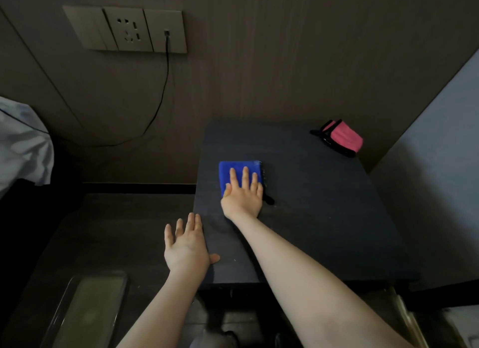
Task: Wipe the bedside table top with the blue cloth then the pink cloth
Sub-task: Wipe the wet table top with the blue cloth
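The dark bedside table top (324, 197) fills the middle right of the view. A folded blue cloth (234, 170) lies flat near its left edge. My right hand (243, 192) presses flat on the blue cloth, fingers spread and pointing away from me. A folded pink cloth (346, 137) with black trim rests at the table's far right corner, untouched. My left hand (186, 246) is open, fingers apart, at the table's left front edge, with the thumb resting on the top.
A wall panel with a socket (129, 30) sits up left, and a black cable (162, 93) hangs from it. White bedding (20, 145) shows at the left. A clear tray (85, 311) lies on a lower dark surface at bottom left. A pale wall stands right of the table.
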